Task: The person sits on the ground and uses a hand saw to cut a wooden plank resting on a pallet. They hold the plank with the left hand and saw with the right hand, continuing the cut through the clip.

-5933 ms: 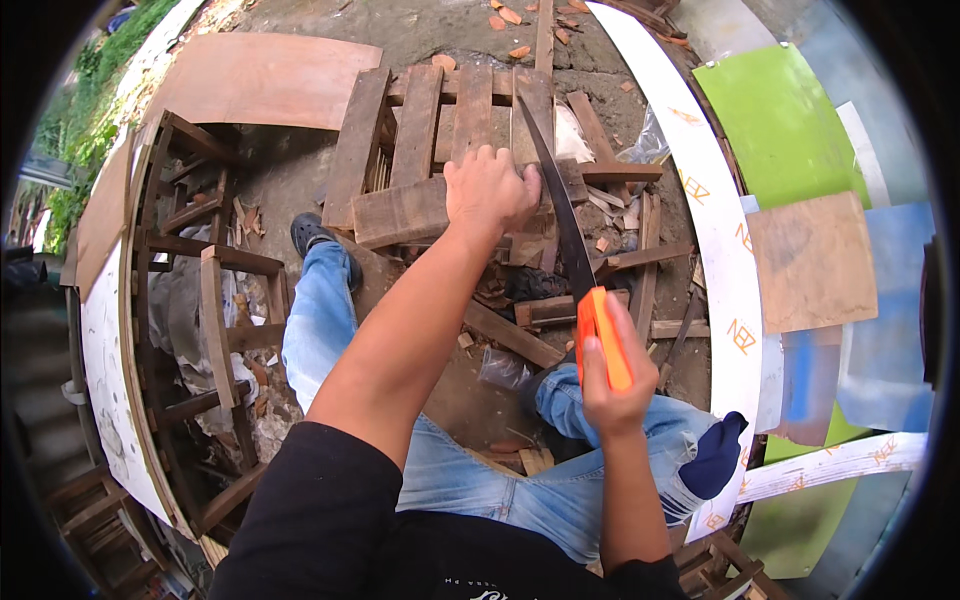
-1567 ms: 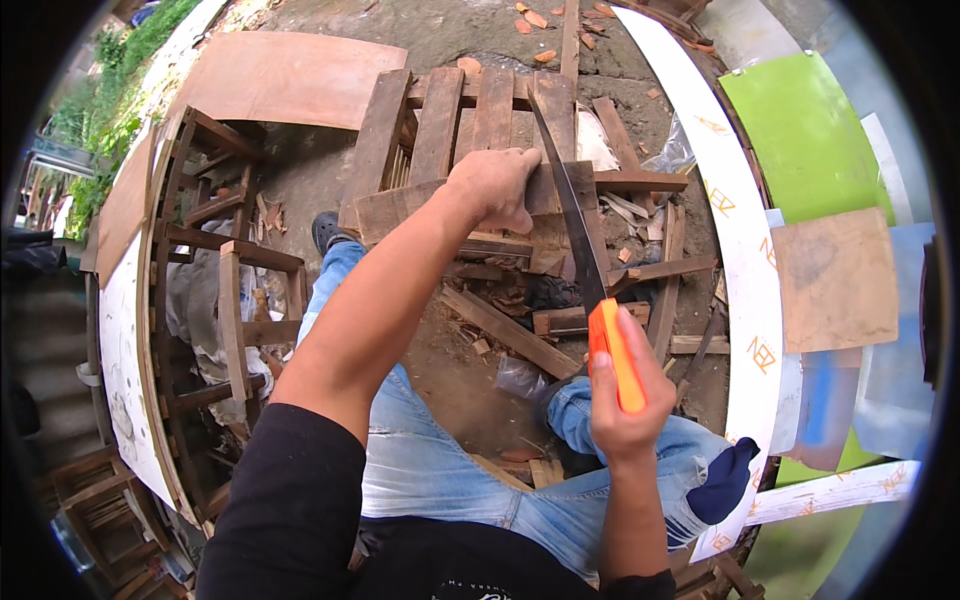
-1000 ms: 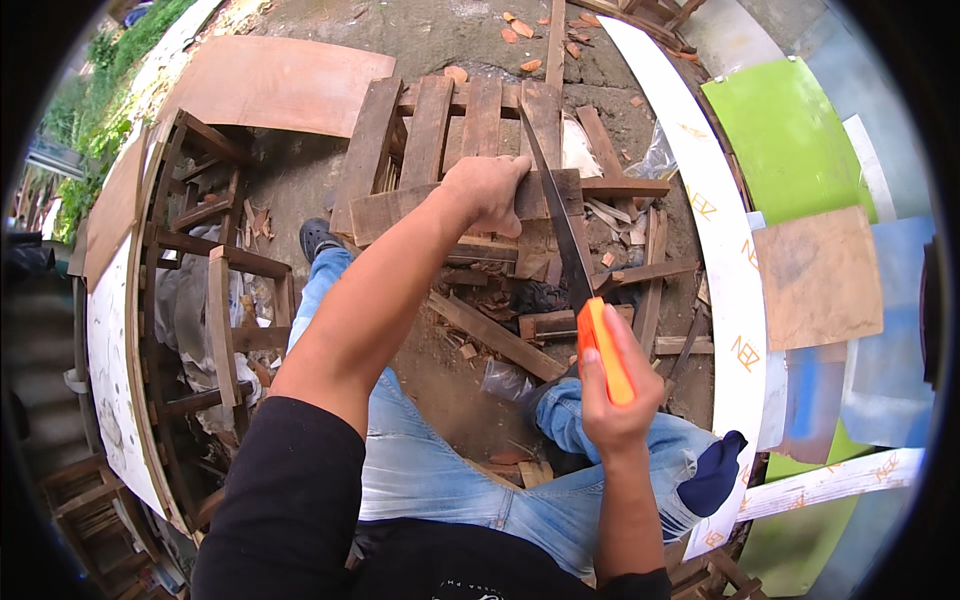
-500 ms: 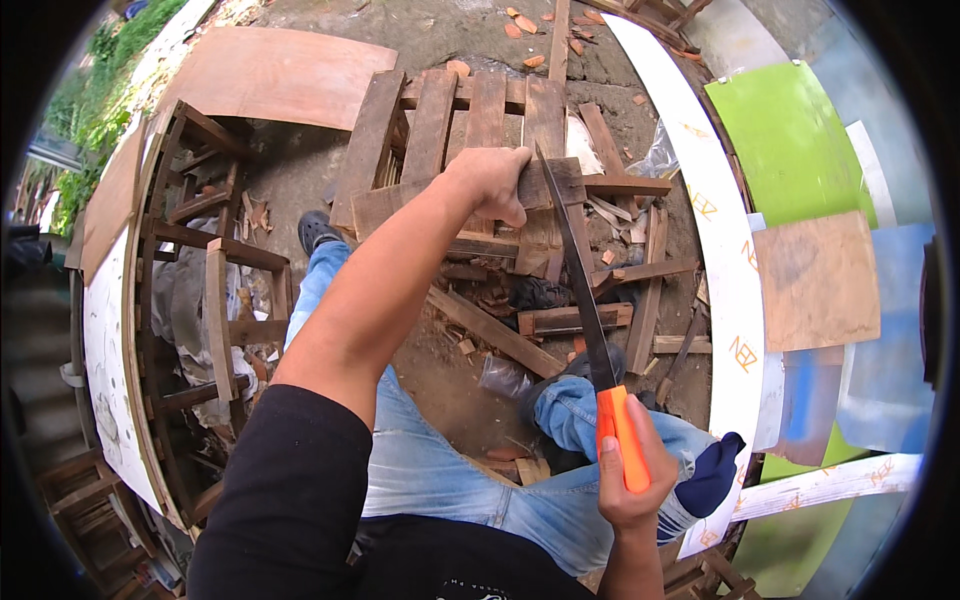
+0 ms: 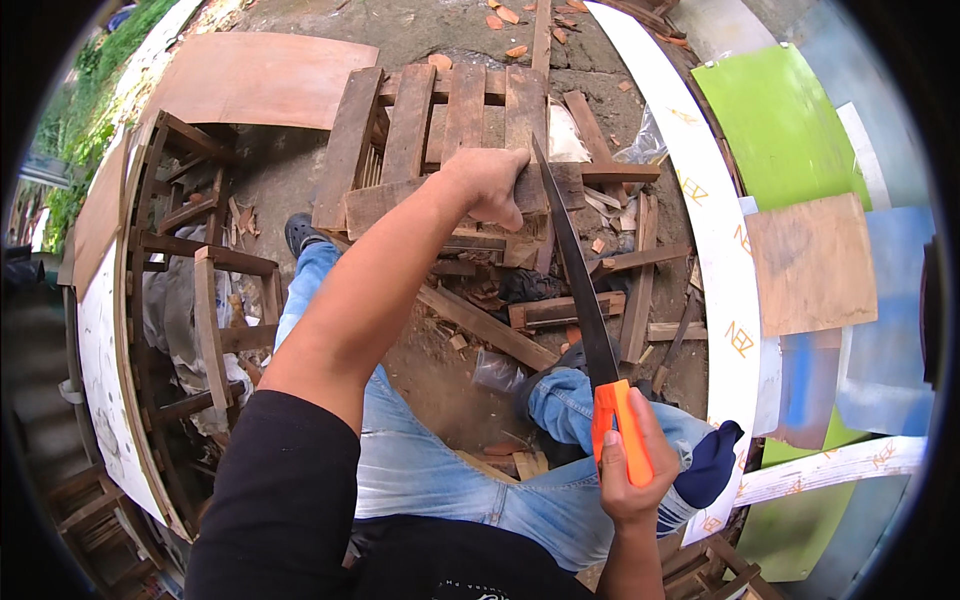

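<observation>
So the whole place is looking pretty rough: the grey-brown ground (image 5: 400,25) is showing through everywhere, and orange-brown chips (image 5: 508,15) are lying scattered at the far end. Bright daylight is hitting the far left corner, where green plants (image 5: 110,60) are growing. A big reddish plywood sheet (image 5: 260,80) is lying near them. Down the left, a dark timber frame (image 5: 208,320) is standing beside a white panel (image 5: 110,370). Over on the right, a brown plywood square (image 5: 815,262) is overlapping a lime-green panel (image 5: 810,125) and a translucent bluish sheet (image 5: 895,270), while a long white strip (image 5: 715,210) is running alongside.
</observation>
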Demonstrator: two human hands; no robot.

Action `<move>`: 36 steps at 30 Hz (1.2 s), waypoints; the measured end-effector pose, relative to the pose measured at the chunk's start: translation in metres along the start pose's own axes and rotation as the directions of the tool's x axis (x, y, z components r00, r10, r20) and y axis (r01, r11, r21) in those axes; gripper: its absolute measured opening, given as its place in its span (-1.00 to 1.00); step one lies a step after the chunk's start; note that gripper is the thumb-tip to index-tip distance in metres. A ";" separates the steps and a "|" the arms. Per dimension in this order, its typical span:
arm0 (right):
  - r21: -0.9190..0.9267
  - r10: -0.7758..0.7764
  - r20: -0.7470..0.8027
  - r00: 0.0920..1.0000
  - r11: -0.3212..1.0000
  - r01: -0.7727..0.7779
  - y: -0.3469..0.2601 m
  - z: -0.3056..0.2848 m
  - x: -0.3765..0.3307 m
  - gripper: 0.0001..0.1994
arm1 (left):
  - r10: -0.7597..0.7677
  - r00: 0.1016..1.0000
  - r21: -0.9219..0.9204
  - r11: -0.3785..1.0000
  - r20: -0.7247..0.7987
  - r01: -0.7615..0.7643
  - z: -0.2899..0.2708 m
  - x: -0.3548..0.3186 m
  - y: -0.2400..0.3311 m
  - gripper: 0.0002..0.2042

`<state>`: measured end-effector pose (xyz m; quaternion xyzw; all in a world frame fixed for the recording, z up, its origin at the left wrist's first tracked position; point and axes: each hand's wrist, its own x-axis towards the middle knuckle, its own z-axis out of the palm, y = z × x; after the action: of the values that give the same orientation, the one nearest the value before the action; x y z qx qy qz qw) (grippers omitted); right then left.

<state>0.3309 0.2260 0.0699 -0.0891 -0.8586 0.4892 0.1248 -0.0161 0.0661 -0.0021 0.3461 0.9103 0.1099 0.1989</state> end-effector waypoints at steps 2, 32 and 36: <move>0.054 -0.111 -0.016 0.994 0.992 0.111 -0.006 0.003 0.015 -0.53 | 0.019 1.000 0.020 1.000 -0.002 -0.019 0.001 -0.002 0.003 -0.31; 0.010 0.072 0.012 0.997 0.997 -0.073 -0.017 -0.022 0.027 -0.53 | -0.055 0.985 0.122 0.990 -0.162 0.075 0.024 0.011 0.024 -0.24; 0.062 0.047 0.025 0.999 0.997 -0.049 -0.019 -0.023 0.014 -0.53 | 0.023 0.994 0.161 0.987 -0.105 -0.005 0.027 0.006 0.024 -0.23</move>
<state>0.3238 0.2393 0.0991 -0.0999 -0.8418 0.5198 0.1057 0.0056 0.0899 -0.0199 0.3610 0.9230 0.0559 0.1207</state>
